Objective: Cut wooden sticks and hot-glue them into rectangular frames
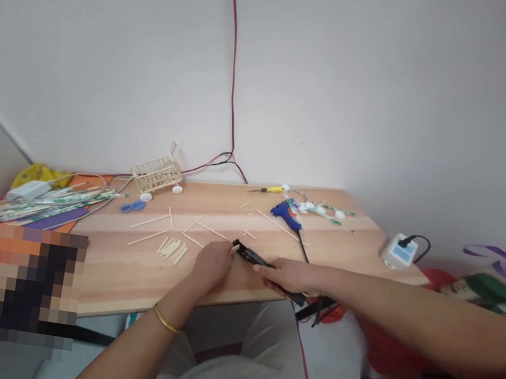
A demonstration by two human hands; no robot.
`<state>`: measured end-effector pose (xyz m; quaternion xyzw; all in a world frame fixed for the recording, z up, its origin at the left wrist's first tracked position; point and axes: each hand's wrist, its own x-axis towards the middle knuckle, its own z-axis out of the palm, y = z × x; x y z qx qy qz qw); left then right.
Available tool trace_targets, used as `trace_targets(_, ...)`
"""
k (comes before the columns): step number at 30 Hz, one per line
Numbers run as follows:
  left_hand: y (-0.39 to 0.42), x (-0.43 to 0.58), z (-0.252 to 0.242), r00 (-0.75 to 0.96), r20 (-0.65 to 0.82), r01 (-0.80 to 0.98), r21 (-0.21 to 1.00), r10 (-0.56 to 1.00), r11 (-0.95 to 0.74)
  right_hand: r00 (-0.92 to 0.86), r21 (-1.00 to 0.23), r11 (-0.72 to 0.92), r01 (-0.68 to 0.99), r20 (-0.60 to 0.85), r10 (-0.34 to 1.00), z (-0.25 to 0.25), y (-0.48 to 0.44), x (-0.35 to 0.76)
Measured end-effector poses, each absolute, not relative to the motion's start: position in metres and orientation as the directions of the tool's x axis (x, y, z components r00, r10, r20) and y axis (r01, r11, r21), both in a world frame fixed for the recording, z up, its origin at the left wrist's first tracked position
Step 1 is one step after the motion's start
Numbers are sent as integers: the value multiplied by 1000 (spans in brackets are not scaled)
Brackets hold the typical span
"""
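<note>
My right hand (290, 276) is closed around the handles of a black plier-like cutter (250, 255), its head pointing left. In my left hand (213, 266) a thin wooden stick (235, 248) is pinched, its end at the jaws of the cutter. Whether the jaws bite into the stick I cannot tell. A small pile of short cut sticks (172, 250) lies just left of my left hand. Several longer sticks (150, 221) are scattered beyond it.
A cart-like frame of sticks (157, 175) stands at the back, white discs (177, 189) beside it. Blue glue gun (288, 214) and yellow-handled tool (273, 189) lie at the back right. Packaged sticks (60, 205) fill the left. A white power adapter (399, 252) sits on the right edge.
</note>
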<state>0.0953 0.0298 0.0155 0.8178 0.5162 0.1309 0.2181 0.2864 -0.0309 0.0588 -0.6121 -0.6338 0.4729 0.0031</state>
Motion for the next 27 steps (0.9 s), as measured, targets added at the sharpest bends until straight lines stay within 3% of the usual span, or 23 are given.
trace_targets(2, 28, 89, 17, 421, 5, 755, 553, 907, -354, -255, -583, -130, 802, -530, 809, 68, -29, 296)
trace_targets(5, 23, 77, 19, 377, 1, 697, 658, 926, -284, -139, -478, -23, 878, -300, 944, 77, -26, 329)
trace_targets(8, 17, 67, 20, 280, -41, 515, 850, 959, -114, 178, -283, -203, 937, -111, 978, 73, -22, 374)
trace_targets(10, 14, 63, 20, 229, -57, 376, 926, 972, -34, 344, -221, -346, 912, -48, 938, 63, -20, 401)
trace_targets(15, 11, 62, 16, 214, 15, 261, 963, 977, -72, 470, -60, -468, 882, 37, 882, 25, -17, 434)
trace_targets(19, 9, 63, 8, 237, 11, 251, 965, 971, -73, 430, -76, -424, 903, 183, 884, 18, -3, 433)
trace_targets(22, 7, 64, 2, 263, 30, 288, 952, 964, -109, 196, -93, -174, 980, 374, 907, 37, 26, 412)
trace_targets(24, 5, 64, 0, 283, 57, 305, 941, 957, -147, -144, -87, 177, 980, 300, 943, 51, 54, 384)
trace_targets(27, 3, 64, 2, 278, 102, 338, 920, 955, -197, -328, -86, 351, 933, 200, 923, 62, 100, 332)
